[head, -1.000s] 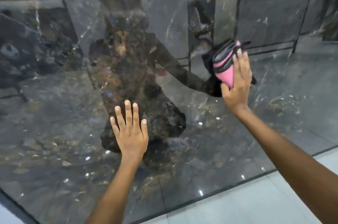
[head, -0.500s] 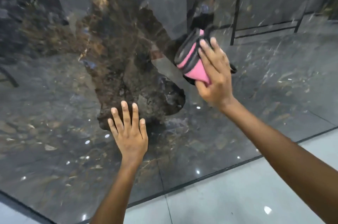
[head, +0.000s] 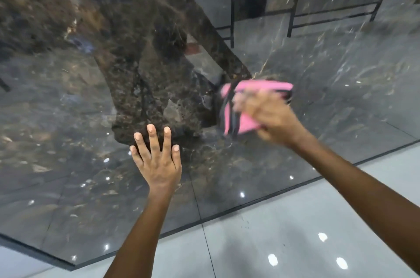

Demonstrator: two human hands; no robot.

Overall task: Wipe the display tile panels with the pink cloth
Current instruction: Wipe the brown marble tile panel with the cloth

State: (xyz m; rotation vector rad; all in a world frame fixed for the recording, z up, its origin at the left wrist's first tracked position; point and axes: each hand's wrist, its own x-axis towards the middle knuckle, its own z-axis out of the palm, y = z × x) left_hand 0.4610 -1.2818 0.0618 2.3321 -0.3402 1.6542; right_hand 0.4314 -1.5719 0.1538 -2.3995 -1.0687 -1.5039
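Glossy dark marble panel (head: 68,107) stands over pale floor tiles (head: 295,232). Left hand (head: 158,162) presses flat on it, fingers spread. Right hand (head: 270,116), blurred, holds the folded pink cloth (head: 245,105) against the panel, right of the left hand.

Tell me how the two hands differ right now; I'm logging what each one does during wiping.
The left hand lies flat on the dark tile panel with fingers straight and spread, holding nothing; the right hand is on the pink cloth. The left hand is sharp; the right is motion-blurred, so its grip is unclear. The right sits higher on the panel. Both are against the same panel.
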